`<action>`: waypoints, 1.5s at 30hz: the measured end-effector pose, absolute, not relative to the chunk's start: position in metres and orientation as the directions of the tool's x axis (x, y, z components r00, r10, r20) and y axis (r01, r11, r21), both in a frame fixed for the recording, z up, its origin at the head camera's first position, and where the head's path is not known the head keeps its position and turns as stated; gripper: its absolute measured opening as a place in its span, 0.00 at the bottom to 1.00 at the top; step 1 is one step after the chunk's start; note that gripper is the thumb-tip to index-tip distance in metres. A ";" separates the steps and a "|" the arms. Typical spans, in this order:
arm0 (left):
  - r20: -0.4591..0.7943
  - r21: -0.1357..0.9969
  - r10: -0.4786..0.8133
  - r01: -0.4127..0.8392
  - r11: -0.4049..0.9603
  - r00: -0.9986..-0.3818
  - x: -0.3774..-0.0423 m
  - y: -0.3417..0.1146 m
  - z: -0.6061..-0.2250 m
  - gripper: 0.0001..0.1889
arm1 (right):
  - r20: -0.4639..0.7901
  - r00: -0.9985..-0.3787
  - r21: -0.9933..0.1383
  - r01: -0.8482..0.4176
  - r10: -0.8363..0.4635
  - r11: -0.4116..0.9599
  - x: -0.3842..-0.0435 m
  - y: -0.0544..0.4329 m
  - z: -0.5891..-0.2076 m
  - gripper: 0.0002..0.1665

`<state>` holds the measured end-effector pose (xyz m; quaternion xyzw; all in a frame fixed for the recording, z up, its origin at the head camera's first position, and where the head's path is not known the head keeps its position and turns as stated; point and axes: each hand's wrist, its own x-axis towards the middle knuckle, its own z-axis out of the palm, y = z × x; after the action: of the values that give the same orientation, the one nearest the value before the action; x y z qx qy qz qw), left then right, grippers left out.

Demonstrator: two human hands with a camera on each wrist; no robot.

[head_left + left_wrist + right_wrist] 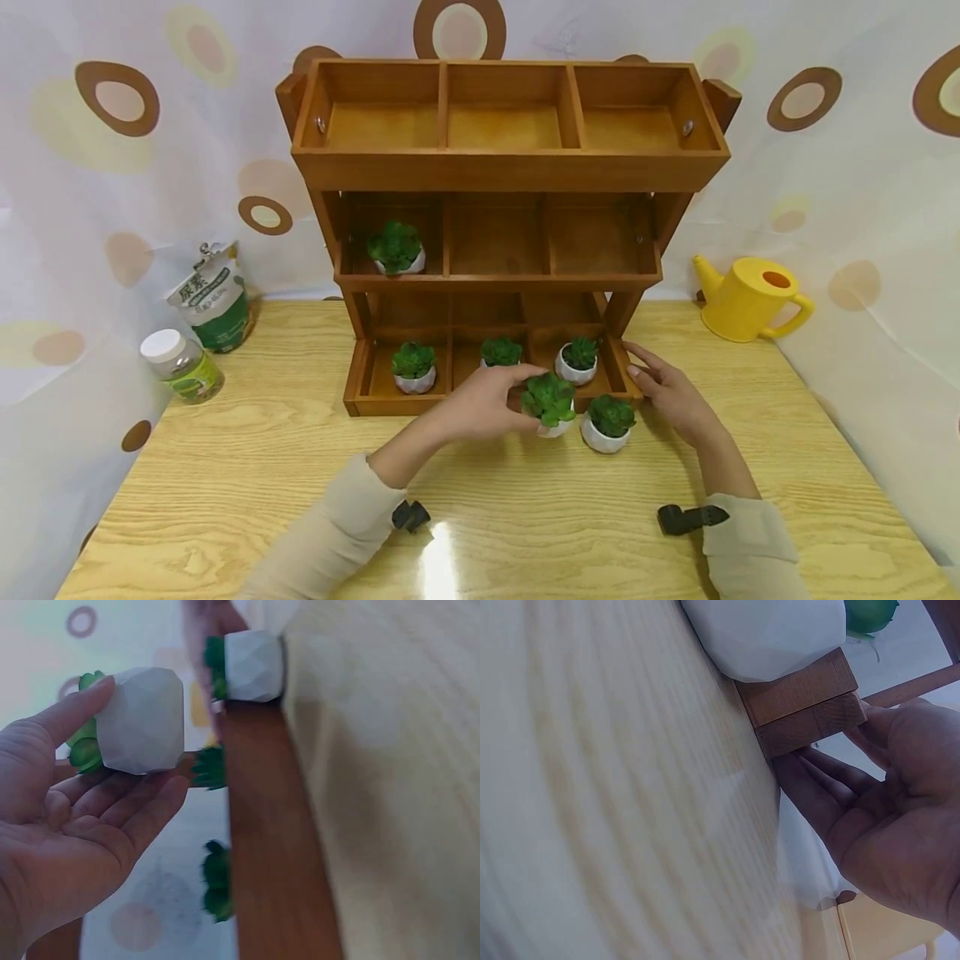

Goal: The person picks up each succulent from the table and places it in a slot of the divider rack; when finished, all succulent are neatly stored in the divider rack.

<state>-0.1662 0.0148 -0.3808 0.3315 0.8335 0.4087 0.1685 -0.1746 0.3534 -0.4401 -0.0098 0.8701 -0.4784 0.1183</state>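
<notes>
My left hand [487, 404] holds a green artificial succulent in a white faceted pot [550, 402] just in front of the wooden shelf [510, 173]. Its thumb lies on one side of the pot and its fingers support the other, as the left wrist view shows. My right hand [675, 404] rests against the right end of the shelf's bottom tier, fingers along the outer side. Another potted succulent [609, 423] stands on the table by that corner. In the bottom tier sit a left succulent [414, 367], a middle one [501, 352], partly hidden, and a right one [577, 360].
One potted succulent [397, 247] occupies the middle tier's left compartment. A yellow watering can [750, 300] stands at the right. On the left are a white-capped jar [183, 367] and a clipped green-and-white bag [213, 300]. Everything stands on a wood-grain table [525, 533].
</notes>
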 end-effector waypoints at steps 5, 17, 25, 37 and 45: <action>0.030 0.782 0.689 0.446 0.435 -0.725 -0.166 0.005 -0.360 0.37 | -0.200 -0.972 -0.833 0.100 -0.127 0.544 -0.175 0.353 -0.439 0.35; 0.061 0.798 0.612 0.407 0.444 -0.788 -0.174 -0.017 -0.321 0.39 | -0.215 -0.970 -0.830 0.117 -0.118 0.546 -0.175 0.354 -0.440 0.36; 0.102 0.791 0.558 0.408 0.456 -0.823 -0.183 -0.029 -0.301 0.37 | -0.203 -0.971 -0.839 0.105 -0.127 0.534 -0.176 0.356 -0.441 0.34; 0.141 0.765 0.532 0.433 0.477 -0.835 -0.195 -0.045 -0.276 0.39 | -0.207 -0.971 -0.833 0.112 -0.118 0.542 -0.174 0.355 -0.440 0.36; 0.194 0.732 0.489 0.457 0.505 -0.851 -0.204 -0.046 -0.262 0.39 | -0.186 -0.973 -0.851 0.091 -0.134 0.518 -0.175 0.355 -0.442 0.34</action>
<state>-0.2040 -0.0462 -0.2624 0.2726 0.8673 0.4161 0.0187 -0.1748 0.3552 -0.4424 -0.0122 0.8636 -0.4908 0.1146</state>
